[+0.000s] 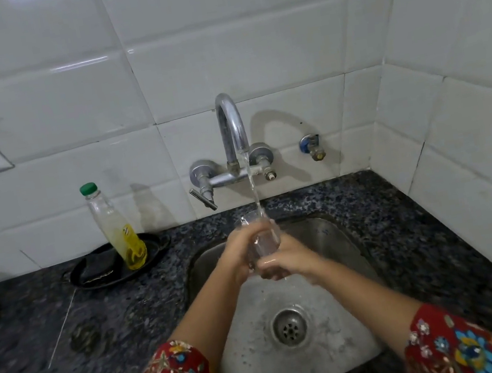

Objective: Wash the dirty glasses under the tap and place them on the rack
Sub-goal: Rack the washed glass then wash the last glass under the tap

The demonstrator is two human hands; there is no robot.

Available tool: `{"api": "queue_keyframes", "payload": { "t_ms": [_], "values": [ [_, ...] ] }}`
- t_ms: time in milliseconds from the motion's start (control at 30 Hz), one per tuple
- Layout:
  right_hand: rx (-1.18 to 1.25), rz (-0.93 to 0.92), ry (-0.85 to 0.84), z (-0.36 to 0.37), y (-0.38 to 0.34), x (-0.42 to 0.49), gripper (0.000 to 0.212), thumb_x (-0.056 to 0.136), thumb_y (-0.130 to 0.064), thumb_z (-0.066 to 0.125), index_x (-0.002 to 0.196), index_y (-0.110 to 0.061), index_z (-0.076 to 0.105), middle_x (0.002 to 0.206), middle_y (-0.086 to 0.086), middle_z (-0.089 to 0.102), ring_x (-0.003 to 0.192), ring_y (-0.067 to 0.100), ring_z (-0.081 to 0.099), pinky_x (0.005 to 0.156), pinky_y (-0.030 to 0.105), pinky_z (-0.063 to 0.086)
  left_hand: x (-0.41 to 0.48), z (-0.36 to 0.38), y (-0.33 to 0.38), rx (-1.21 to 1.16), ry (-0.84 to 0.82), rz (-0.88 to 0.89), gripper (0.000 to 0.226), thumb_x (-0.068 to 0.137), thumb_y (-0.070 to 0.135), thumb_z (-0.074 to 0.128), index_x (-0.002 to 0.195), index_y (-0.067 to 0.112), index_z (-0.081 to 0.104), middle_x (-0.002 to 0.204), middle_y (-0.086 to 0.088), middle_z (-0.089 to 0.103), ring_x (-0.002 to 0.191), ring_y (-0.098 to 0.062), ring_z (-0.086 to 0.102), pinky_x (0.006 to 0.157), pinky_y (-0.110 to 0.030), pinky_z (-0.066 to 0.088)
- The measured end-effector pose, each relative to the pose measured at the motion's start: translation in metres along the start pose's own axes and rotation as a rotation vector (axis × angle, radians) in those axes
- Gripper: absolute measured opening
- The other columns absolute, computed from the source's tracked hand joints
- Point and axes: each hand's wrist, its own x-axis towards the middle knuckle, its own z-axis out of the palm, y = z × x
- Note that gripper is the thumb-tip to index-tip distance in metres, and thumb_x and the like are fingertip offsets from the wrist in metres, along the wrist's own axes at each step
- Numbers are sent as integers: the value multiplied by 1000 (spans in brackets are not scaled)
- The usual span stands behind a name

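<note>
As the left grip (240,254) curled round the side of the clear glass (265,235) and the right grip (285,262) clasped its base, the glass sat mouth upward under the stream from the tap (231,123), above the steel sink (331,237). Wet, thin and light, it was likely slippery and breakable; a hold low on the body seemed safer than the rim.

Single wide-angle view from your head, facing forward and steeply down at the steel sink (331,237), close above it. The sink fills the lower centre; your forearms (201,317) reach in from nearer than it, the tap (231,123) stands just behind it, and tiled wall (246,39) rises beyond.
</note>
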Motion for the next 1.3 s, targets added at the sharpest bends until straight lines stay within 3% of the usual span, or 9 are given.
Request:
{"api": "queue_keyframes", "payload": {
  "t_ms": [100, 267, 467, 600, 667, 833, 1067, 1200, 1300],
  "values": [
    [128, 59, -266, -17, 6, -9, 24, 74, -2, 72, 95, -11, 65, 75, 6, 68, 67, 14, 66, 65, 26, 53, -4, -18, -6, -122, -284, -17, 35, 66, 28, 76, 97, 11, 73, 97, -8, 70, 90, -22, 66, 97, -45, 45],
    [-148, -104, 224, 8, 23, -1, 45, 55, -19, 78, 97, -21, 61, 82, -5, 70, 71, 8, 66, 56, 21, 48, -13, 5, -5, -40, -86, 176, 12, 78, 3, 71, 88, 6, 69, 79, -6, 66, 78, -21, 62, 63, -23, 54],
    [397, -18, -458, -17, 28, -12, 34, 69, 7, 64, 99, -8, 65, 92, 11, 68, 81, 22, 68, 78, 34, 56, -13, -13, -2, 42, -358, 198, 44, 63, 8, 78, 106, 9, 67, 102, -6, 73, 99, -19, 68, 88, -32, 54],
    [114, -114, -19, 2, 27, -4, 37, 73, 9, 68, 105, -9, 62, 91, 4, 67, 82, 13, 65, 69, 22, 53, -15, 4, -12, 182, -30, 350, 43, 66, -2, 82, 105, 0, 66, 89, -7, 70, 86, -21, 67, 78, -26, 55],
    [130, -139, 60, 9, 29, -1, 34, 71, 1, 73, 104, -5, 65, 91, 7, 70, 82, 17, 67, 68, 23, 54, -14, 6, -7, 91, -45, 307, 32, 68, 1, 81, 97, 4, 68, 83, -5, 68, 81, -21, 65, 74, -28, 55],
    [427, -6, -481, -8, 29, -5, 33, 68, -15, 66, 99, -6, 61, 89, 12, 68, 76, 27, 68, 66, 31, 56, -10, -14, 2, 10, -394, 118, 46, 62, 27, 76, 105, 12, 70, 106, -7, 71, 97, -22, 66, 88, -41, 50],
    [590, 115, -286, -11, 21, -4, 56, 68, -21, 78, 117, -3, 58, 90, 14, 67, 73, 23, 65, 56, 26, 57, -6, -9, -16, -20, 202, 167, 60, 60, 58, 77, 95, 10, 72, 94, -9, 74, 89, -27, 68, 79, -39, 53],
    [169, 81, 37, -14, -4, 7, 63, 71, -35, 79, 120, -11, 48, 93, 11, 68, 56, 16, 62, 46, 24, 49, -6, -18, -36, -96, 378, 4, 47, 89, 55, 56, 96, 11, 72, 88, -8, 74, 78, -19, 68, 67, -31, 52],
    [-412, -110, 309, -4, -24, 16, 57, 69, -52, 74, 110, -19, 51, 101, 1, 65, 77, 19, 64, 66, 32, 53, -6, -14, -43, -240, 228, -131, 63, 99, 58, 32, 104, 7, 68, 78, -10, 70, 56, -14, 60, 49, -23, 45]
  ]
}}
